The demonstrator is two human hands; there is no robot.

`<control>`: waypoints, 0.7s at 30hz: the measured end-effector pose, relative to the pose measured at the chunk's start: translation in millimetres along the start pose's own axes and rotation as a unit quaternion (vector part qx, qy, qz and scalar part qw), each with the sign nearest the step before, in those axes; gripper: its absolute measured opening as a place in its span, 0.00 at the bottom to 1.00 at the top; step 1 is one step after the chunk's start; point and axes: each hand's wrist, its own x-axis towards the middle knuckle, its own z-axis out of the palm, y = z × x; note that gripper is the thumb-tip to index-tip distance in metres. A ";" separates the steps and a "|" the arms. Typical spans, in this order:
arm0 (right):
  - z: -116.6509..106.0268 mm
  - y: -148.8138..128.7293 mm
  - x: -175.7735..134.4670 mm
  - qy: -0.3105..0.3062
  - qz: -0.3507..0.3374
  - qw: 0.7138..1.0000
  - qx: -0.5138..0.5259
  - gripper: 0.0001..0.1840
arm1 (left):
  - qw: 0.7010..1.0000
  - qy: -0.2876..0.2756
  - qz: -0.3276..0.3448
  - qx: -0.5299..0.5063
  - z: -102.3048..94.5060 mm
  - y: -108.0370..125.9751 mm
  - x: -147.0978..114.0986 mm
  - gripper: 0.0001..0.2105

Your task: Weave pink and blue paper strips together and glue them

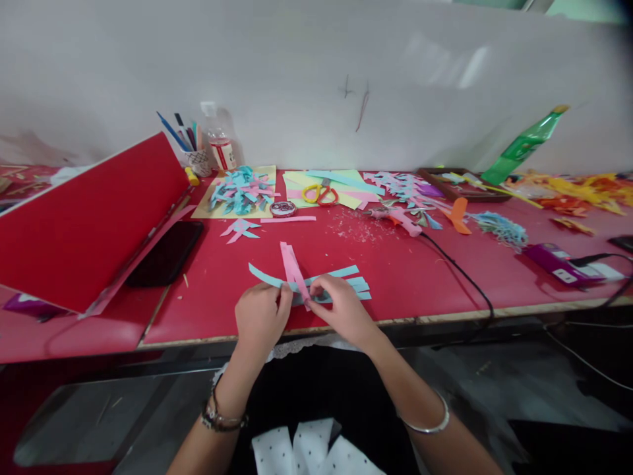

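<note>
Near the front edge of the red table, my left hand (pixel 260 313) is closed with thumb and finger on a light blue paper strip (pixel 264 274), whose free end curves up to the left. My right hand (pixel 345 310) pinches the near end of a pink paper strip (pixel 299 277) that crosses the blue one. More pink strips (pixel 287 256) lie just beyond the crossing. Several light blue strips (pixel 359 284) fan out on the table beyond my right hand. My fingers partly hide where the strips meet.
A small pink-and-blue woven paper piece (pixel 241 228) lies beyond my hands, near a paper pile (pixel 242 191). Yellow-and-red scissors (pixel 320 192) rest on paper sheets. Right of them is a pink glue gun (pixel 398 218) with a black cord. A red folder (pixel 93 224) stands left beside a phone (pixel 165 254).
</note>
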 end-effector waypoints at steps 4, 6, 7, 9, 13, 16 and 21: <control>-1.1 -1.9 -1.5 0.000 -0.025 0.999 -0.036 0.02 | 1.000 0.003 0.005 -0.003 1.3 -1.1 -0.6 0.20; -3.9 -1.2 -2.6 -0.019 -0.053 0.997 -0.054 0.05 | 1.000 0.002 0.010 -0.002 1.8 -1.7 -1.1 0.21; -5.6 -0.2 -3.0 -0.032 -0.065 0.995 -0.062 0.05 | 1.000 0.003 0.012 0.002 2.2 -2.0 -1.4 0.21; -8.8 3.0 -3.2 -0.059 -0.082 0.992 -0.074 0.06 | 1.000 0.005 0.012 0.012 2.9 -2.4 -2.0 0.21; -13.8 8.6 -1.2 -0.094 -0.094 0.987 -0.089 0.09 | 1.000 0.011 0.004 0.013 2.9 -1.7 -2.6 0.22; -16.3 9.8 1.8 -0.105 -0.091 0.986 -0.090 0.09 | 1.000 0.002 0.004 -0.001 0.5 -1.5 -2.4 0.22; -18.0 11.1 6.8 -0.122 -0.105 0.983 -0.093 0.09 | 0.991 -0.032 0.107 -0.066 -2.4 -11.7 -0.3 0.13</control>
